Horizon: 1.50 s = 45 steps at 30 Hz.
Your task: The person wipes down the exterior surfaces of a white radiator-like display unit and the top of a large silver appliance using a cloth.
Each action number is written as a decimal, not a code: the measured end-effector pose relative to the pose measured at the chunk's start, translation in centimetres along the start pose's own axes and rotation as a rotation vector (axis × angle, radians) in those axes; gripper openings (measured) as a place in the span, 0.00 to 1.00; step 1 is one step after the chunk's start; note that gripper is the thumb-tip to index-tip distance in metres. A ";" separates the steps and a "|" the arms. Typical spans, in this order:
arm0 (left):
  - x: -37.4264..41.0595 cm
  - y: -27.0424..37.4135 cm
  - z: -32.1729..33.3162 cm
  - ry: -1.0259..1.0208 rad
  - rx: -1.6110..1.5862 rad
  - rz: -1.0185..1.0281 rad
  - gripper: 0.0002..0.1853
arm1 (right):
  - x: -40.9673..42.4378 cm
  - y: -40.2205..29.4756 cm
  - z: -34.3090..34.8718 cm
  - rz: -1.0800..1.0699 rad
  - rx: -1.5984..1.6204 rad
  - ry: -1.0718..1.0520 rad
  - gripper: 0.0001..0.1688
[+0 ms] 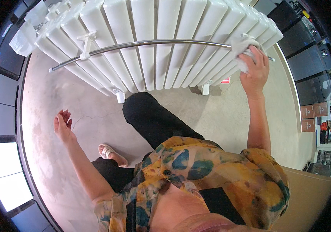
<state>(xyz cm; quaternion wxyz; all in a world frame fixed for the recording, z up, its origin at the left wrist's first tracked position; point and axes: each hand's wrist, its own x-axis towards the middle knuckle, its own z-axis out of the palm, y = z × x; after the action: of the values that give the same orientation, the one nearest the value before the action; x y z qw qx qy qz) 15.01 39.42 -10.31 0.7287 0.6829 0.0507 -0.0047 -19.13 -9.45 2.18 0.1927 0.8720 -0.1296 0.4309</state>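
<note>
A white column radiator (168, 55) stands before me, with a chrome towel rail (156, 42) across its front on white brackets (87, 43). My right hand (254, 68) grips a whitish cloth (244, 47), which wraps around the rail near its right end and hides that stretch of it. The right bracket is mostly covered by the cloth. Away from the radiator, my left hand (63, 124) hangs over the floor at the left. Its fingers are loosely curled and slightly apart, with nothing in them.
White feet (205, 89) hold the radiator on the concrete floor (95, 101). A translucent white container (23, 39) is at its upper left. Dark panels (0, 90) line the left side. Brown boxes (308, 111) and shelves (325, 156) stand at right, and a tan surface (307, 191) lies behind me.
</note>
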 end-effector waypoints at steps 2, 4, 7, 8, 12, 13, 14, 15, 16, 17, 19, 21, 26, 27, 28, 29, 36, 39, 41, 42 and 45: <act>-0.2 0.1 -0.6 0.021 0.008 0.002 0.13 | -0.3 -0.8 0.5 0.040 0.020 0.039 0.23; 0.0 -0.2 -0.4 0.025 0.010 -0.010 0.13 | 0.4 -3.6 1.7 0.043 0.153 0.064 0.19; 0.1 -0.3 -0.4 0.028 0.018 -0.028 0.14 | 4.2 -11.4 4.7 -0.181 0.356 0.142 0.16; 0.1 -0.3 -0.3 0.032 0.022 -0.032 0.14 | 5.4 -14.4 5.7 -0.186 0.415 0.139 0.14; 0.7 -0.6 0.0 0.022 0.008 -0.051 0.14 | 10.7 -23.5 7.0 -0.270 0.552 0.110 0.09; 0.9 -0.6 0.1 0.014 -0.002 -0.054 0.14 | 11.4 -24.4 7.2 -0.284 0.597 0.111 0.08; 1.0 -0.5 0.3 0.011 0.007 -0.052 0.14 | 11.5 -24.1 7.1 -0.277 0.604 0.082 0.08; 0.9 -0.3 0.5 0.012 0.010 -0.052 0.14 | 11.5 -23.7 7.0 -0.277 0.612 0.052 0.09; 0.7 -0.2 0.9 0.012 0.013 -0.056 0.14 | 11.2 -23.0 6.9 -0.277 0.619 0.018 0.09; 0.5 -0.1 1.4 0.016 0.028 -0.056 0.14 | 10.5 -21.4 7.2 -0.265 0.593 0.034 0.10; 0.2 0.4 1.6 0.050 0.055 -0.049 0.14 | 8.5 -17.3 7.1 -0.247 0.538 0.095 0.12; -0.1 0.7 1.8 0.056 0.041 -0.014 0.14 | 6.6 -12.1 5.1 -0.187 0.417 0.090 0.12; -1.1 1.8 1.5 0.092 0.050 0.126 0.14 | -0.1 -0.9 1.6 0.007 -0.045 0.019 0.17; -1.2 2.1 1.7 0.105 0.044 0.131 0.14 | -0.2 -1.0 1.4 0.023 -0.042 0.023 0.18; -1.3 2.3 1.7 0.119 0.038 0.136 0.14 | -0.2 -1.3 1.3 0.039 -0.038 0.028 0.18; -1.4 2.4 1.6 0.134 0.031 0.142 0.14 | -0.1 -1.6 1.2 0.054 -0.034 0.034 0.19; -0.8 1.1 0.6 0.139 0.032 0.102 0.14 | 8.6 -19.7 7.3 -0.151 0.464 0.151 0.12; -0.2 0.6 0.3 0.128 0.040 0.076 0.14 | 11.5 -25.8 8.3 -0.236 0.510 0.140 0.06; 0.8 0.1 0.1 0.101 0.046 0.053 0.17 | 12.4 -26.2 7.4 -0.242 0.521 0.075 0.06; 1.1 -0.1 0.2 0.091 0.046 0.055 0.17 | 12.5 -26.2 7.3 -0.244 0.525 0.040 0.06; 1.2 -0.1 0.2 0.088 0.051 0.060 0.16 | 11.1 -21.5 7.9 -0.282 0.432 0.132 0.17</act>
<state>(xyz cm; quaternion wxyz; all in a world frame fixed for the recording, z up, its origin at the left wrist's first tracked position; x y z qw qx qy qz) 16.23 39.31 -10.54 0.7081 0.7018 0.0622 0.0461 1.46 5.51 1.88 0.0681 0.8724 0.1009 0.4733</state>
